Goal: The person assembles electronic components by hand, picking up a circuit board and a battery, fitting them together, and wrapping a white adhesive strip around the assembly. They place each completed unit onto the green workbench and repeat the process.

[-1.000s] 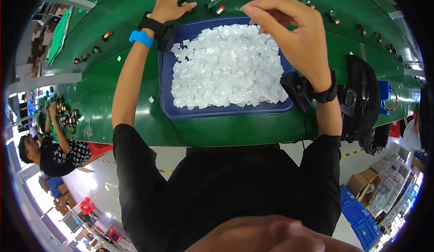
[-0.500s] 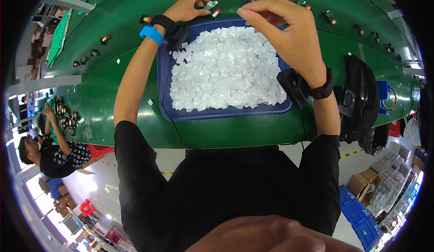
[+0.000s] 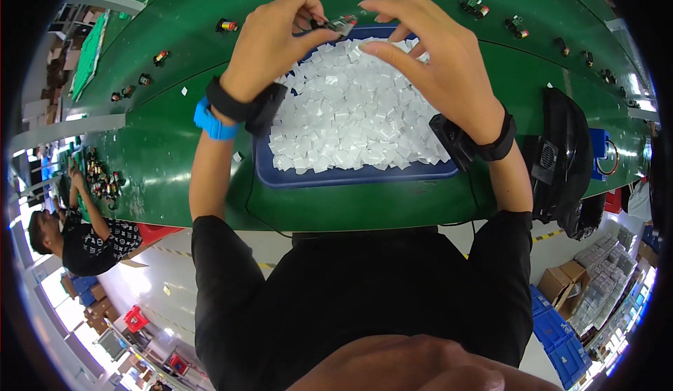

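My left hand [image 3: 270, 44] is closed on a small circuit-board assembly [image 3: 342, 25] with a red part, held over the far edge of a blue tray [image 3: 357, 178]. Thumb and fingers pinch its left end, so part of it is hidden. To the right, my right hand [image 3: 449, 58] is open, its thumb and fingers spread toward the assembly. Whether a tiny piece clings to a fingertip is too small to tell. Beneath both hands, many small white square pieces [image 3: 357, 110] fill the tray.
More board assemblies [image 3: 515, 26] are spaced along the green table [image 3: 161, 180] to the right and left. A black bag [image 3: 561, 145] and a blue box [image 3: 599, 142] stand at right. At far left a person [image 3: 91, 244] works beside a pile of small parts [image 3: 102, 177].
My left hand has picked up the assembly from the table and drawn it nearer, over the tray's far edge. My right hand has gone from a pinch to spread fingers. The tray has shifted slightly right.
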`<action>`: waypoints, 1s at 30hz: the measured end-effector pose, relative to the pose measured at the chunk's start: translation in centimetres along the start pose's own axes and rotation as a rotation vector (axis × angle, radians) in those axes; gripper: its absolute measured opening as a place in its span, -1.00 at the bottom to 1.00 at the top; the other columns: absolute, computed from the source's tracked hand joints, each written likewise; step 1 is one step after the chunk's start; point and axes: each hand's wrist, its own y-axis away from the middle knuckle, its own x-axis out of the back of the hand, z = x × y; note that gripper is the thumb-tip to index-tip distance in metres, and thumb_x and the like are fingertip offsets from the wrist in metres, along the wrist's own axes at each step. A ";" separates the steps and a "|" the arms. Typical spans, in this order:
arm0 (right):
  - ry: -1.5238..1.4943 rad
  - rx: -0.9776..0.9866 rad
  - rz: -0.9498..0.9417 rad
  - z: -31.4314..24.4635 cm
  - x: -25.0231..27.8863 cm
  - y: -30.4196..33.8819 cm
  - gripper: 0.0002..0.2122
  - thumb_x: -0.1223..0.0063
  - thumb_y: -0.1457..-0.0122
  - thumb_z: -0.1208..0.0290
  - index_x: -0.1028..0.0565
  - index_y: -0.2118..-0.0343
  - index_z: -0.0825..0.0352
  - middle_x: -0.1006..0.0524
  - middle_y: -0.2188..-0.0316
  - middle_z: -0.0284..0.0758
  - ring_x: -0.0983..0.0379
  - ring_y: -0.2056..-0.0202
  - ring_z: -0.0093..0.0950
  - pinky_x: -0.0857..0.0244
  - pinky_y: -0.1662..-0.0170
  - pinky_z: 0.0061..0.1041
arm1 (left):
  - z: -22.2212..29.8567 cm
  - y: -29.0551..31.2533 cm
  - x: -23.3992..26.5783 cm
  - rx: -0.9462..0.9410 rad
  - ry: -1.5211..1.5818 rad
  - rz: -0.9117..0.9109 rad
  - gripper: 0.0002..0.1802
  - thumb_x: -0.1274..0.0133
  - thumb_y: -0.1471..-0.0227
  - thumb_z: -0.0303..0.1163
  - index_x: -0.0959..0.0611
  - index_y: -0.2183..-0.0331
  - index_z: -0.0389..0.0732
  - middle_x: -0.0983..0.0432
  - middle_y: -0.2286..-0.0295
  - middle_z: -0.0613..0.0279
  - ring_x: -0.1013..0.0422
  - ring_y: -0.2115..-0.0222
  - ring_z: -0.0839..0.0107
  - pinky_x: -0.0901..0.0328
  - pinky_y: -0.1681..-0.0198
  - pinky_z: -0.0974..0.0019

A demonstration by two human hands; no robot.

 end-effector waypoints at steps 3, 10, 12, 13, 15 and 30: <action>0.074 0.069 -0.008 -0.2 -0.9 0.5 -0.85 -0.29 -0.09 0.45 -0.63 0.26 0.29 -0.53 0.47 -0.37 -0.46 0.54 -0.56 -0.31 0.47 -0.66 | 2.8 1.8 0.0 -0.127 -0.113 0.095 -0.68 -0.37 0.14 -0.35 -0.55 0.37 -0.18 -0.57 0.45 0.25 -0.51 0.42 0.30 -0.36 0.34 0.28; 0.096 0.196 -0.006 0.2 -1.9 1.0 -0.87 -0.33 -0.04 0.53 -0.59 0.35 0.37 -0.52 0.53 -0.39 -0.40 0.63 -0.59 -0.25 0.56 -0.66 | 3.7 3.0 -0.1 -0.359 -0.214 0.263 -0.73 -0.36 0.17 -0.38 -0.58 0.40 -0.15 -0.54 0.41 0.27 -0.47 0.42 0.27 -0.33 0.38 0.28; 0.099 0.204 0.025 0.1 -1.8 0.9 -0.88 -0.33 -0.03 0.55 -0.59 0.36 0.37 -0.52 0.54 -0.38 -0.40 0.63 -0.59 -0.25 0.57 -0.66 | 4.3 3.1 0.1 -0.421 -0.253 0.324 -0.74 -0.36 0.17 -0.39 -0.59 0.40 -0.14 -0.54 0.41 0.26 -0.46 0.42 0.26 -0.32 0.39 0.28; 0.102 0.208 0.057 0.1 -1.7 0.8 -0.88 -0.33 -0.03 0.56 -0.59 0.37 0.37 -0.52 0.55 -0.38 -0.40 0.63 -0.60 -0.24 0.57 -0.66 | 4.9 3.4 0.4 -0.425 -0.263 0.307 -0.76 -0.35 0.14 -0.39 -0.61 0.39 -0.14 -0.53 0.39 0.25 -0.46 0.44 0.29 -0.32 0.40 0.29; 0.104 0.217 0.089 0.0 -1.6 0.6 -0.89 -0.33 -0.02 0.58 -0.59 0.38 0.38 -0.52 0.56 -0.38 -0.40 0.63 -0.60 -0.24 0.58 -0.65 | 5.9 3.8 0.8 -0.436 -0.283 0.272 -0.80 -0.33 0.09 -0.39 -0.65 0.36 -0.14 -0.53 0.37 0.24 -0.45 0.47 0.34 -0.33 0.43 0.31; 0.235 0.351 0.018 0.0 -1.8 0.9 -0.86 -0.33 0.00 0.52 -0.58 0.36 0.30 -0.49 0.59 -0.40 -0.40 0.65 -0.55 -0.23 0.57 -0.61 | 3.6 3.6 1.1 0.386 0.867 -0.190 -0.58 -0.21 -0.15 -0.30 -0.55 0.06 -0.40 -0.59 0.41 0.16 -0.48 0.49 0.54 -0.46 0.42 0.43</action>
